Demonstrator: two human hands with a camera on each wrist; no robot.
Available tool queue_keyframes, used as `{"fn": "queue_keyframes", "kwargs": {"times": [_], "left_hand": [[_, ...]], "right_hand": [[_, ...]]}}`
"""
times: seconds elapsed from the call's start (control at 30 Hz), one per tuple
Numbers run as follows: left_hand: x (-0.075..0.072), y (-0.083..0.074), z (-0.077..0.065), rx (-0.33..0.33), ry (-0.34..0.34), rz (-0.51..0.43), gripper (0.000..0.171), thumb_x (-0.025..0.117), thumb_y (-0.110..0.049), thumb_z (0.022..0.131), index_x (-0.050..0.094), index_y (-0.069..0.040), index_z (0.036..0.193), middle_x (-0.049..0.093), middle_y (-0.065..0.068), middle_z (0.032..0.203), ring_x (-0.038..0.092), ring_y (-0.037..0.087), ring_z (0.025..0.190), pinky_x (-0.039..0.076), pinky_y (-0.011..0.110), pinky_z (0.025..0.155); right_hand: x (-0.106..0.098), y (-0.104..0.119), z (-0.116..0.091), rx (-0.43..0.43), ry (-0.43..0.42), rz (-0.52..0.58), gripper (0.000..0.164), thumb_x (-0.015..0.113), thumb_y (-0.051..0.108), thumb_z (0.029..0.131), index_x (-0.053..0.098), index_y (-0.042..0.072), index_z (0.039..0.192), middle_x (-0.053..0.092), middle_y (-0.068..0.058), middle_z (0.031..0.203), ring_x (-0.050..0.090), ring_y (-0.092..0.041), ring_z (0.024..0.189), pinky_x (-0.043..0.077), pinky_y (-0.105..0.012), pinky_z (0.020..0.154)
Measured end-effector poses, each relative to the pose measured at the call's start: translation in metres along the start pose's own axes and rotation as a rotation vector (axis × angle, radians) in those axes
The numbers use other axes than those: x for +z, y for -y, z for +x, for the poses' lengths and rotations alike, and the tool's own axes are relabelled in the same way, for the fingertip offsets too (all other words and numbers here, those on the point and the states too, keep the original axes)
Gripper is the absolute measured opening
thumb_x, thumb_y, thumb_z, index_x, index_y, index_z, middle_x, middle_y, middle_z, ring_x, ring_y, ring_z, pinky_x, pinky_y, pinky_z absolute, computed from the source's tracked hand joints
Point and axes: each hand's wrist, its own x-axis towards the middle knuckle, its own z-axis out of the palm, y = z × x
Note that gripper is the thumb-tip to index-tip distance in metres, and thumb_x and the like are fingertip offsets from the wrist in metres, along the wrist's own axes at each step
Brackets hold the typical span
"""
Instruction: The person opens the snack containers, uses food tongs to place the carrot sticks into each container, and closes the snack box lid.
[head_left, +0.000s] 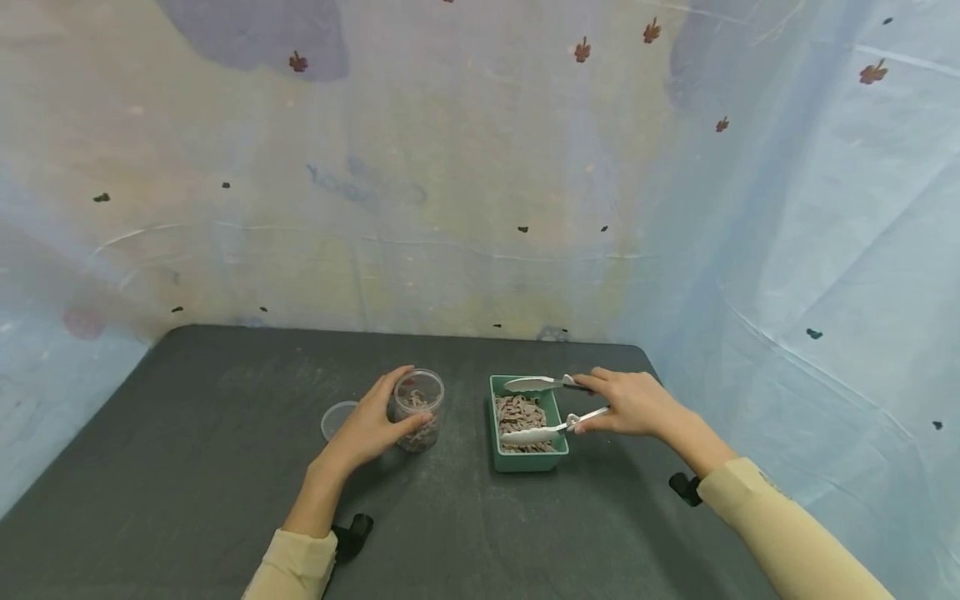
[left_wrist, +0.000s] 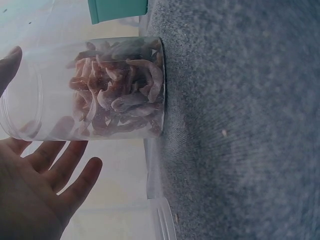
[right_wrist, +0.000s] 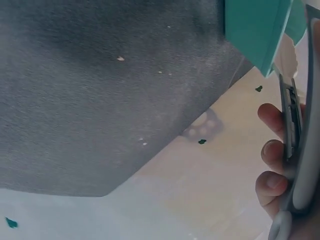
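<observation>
My left hand (head_left: pixel 367 429) holds a clear, open-topped jar (head_left: pixel 420 397), its fingers and thumb around the sides. The left wrist view shows brownish, curved, powdery-looking pieces (left_wrist: pixel 120 90) filling the jar's lower part. With my right hand (head_left: pixel 633 402) I grip a pair of metal tongs (head_left: pixel 534 435); their arms are spread wide over a green rectangular container (head_left: pixel 531 467). Similar small brownish pieces (head_left: pixel 521 413) lie in that container, between the tong ends. Whether the tongs touch those pieces I cannot tell. In the right wrist view, fingers curl at the tongs' handle (right_wrist: pixel 305 165).
A clear round lid (head_left: pixel 334 420) lies left of the jar, partly behind my left hand. Everything stands on a dark grey table (head_left: pixel 225 467) with rounded far corners. Patterned plastic sheeting (head_left: pixel 450 208) hangs behind the table and along its sides.
</observation>
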Motion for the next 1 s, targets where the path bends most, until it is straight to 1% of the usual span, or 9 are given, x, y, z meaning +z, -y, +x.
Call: {"fn": "queue_keyframes", "kwargs": {"times": [0.07,0.1,0.17,0.27,0.4,0.5,0.63,0.83,1.0], "left_hand": [[0.000,0.000,0.000,0.001,0.000,0.002,0.095,0.074,-0.058,0.092,0.026,-0.021,0.165,0.030,0.016,0.167,0.039,0.045,0.147,0.042,0.070,0.106],[0.000,0.000,0.000,0.001,0.000,0.004,0.095,0.074,-0.059,0.092,0.026,-0.021,0.165,0.030,0.016,0.167,0.039,0.045,0.147,0.042,0.070,0.105],[0.000,0.000,0.000,0.000,0.000,0.004,0.095,0.074,-0.059,0.092,0.026,-0.022,0.165,0.030,0.016,0.167,0.039,0.045,0.147,0.042,0.070,0.106],[0.000,0.000,0.001,-0.005,0.001,0.005,0.094,0.074,-0.060,0.092,0.026,-0.023,0.165,0.029,0.015,0.167,0.038,0.044,0.148,0.041,0.070,0.106],[0.000,-0.002,0.000,-0.011,0.001,0.003,0.094,0.074,-0.059,0.092,0.027,-0.023,0.165,0.030,0.016,0.167,0.038,0.044,0.148,0.041,0.070,0.106],[-0.001,-0.002,0.000,-0.018,0.001,0.000,0.093,0.074,-0.058,0.093,0.027,-0.024,0.165,0.030,0.016,0.167,0.039,0.044,0.147,0.041,0.070,0.106],[0.000,-0.003,0.000,-0.025,0.003,-0.001,0.094,0.074,-0.059,0.092,0.027,-0.023,0.165,0.029,0.015,0.167,0.037,0.044,0.149,0.040,0.070,0.107],[0.000,-0.003,0.000,-0.020,0.009,0.001,0.095,0.072,-0.061,0.092,0.025,-0.023,0.166,0.029,0.015,0.167,0.036,0.045,0.149,0.039,0.071,0.107],[0.000,-0.002,0.001,-0.013,0.011,-0.005,0.095,0.072,-0.061,0.092,0.026,-0.023,0.165,0.029,0.015,0.167,0.036,0.045,0.149,0.039,0.071,0.107]], "right_hand": [[-0.003,0.000,0.006,-0.021,0.012,-0.007,0.086,0.072,0.072,0.083,0.062,0.012,0.144,0.066,-0.005,0.109,0.050,-0.007,0.061,0.037,-0.027,0.048],[-0.004,0.000,0.009,-0.025,0.021,-0.015,0.086,0.073,0.072,0.083,0.063,0.012,0.144,0.065,-0.003,0.109,0.049,-0.006,0.061,0.037,-0.026,0.048],[-0.007,0.000,0.014,-0.029,0.052,-0.036,0.087,0.073,0.073,0.082,0.063,0.013,0.145,0.065,-0.002,0.108,0.049,-0.004,0.063,0.036,-0.025,0.049],[-0.013,0.000,0.022,-0.022,0.126,-0.051,0.086,0.072,0.072,0.083,0.062,0.015,0.147,0.065,-0.003,0.108,0.055,-0.009,0.068,0.040,-0.027,0.050],[-0.020,-0.001,0.033,-0.009,0.225,-0.049,0.085,0.072,0.071,0.085,0.060,0.017,0.150,0.067,-0.010,0.125,0.069,-0.023,0.090,0.051,-0.034,0.058],[-0.024,-0.001,0.041,-0.004,0.280,-0.048,0.086,0.071,0.071,0.086,0.057,0.018,0.152,0.063,-0.014,0.137,0.069,-0.030,0.108,0.057,-0.041,0.068],[-0.026,-0.002,0.047,-0.003,0.329,-0.042,0.086,0.071,0.070,0.087,0.056,0.018,0.153,0.062,-0.013,0.139,0.067,-0.032,0.115,0.058,-0.047,0.078],[-0.025,-0.004,0.053,0.004,0.364,-0.014,0.085,0.071,0.068,0.087,0.056,0.015,0.152,0.064,-0.009,0.132,0.066,-0.030,0.114,0.058,-0.049,0.085],[-0.020,-0.006,0.055,0.003,0.356,0.002,0.083,0.071,0.066,0.089,0.057,0.014,0.151,0.065,-0.002,0.118,0.067,-0.020,0.099,0.056,-0.041,0.074]]}}
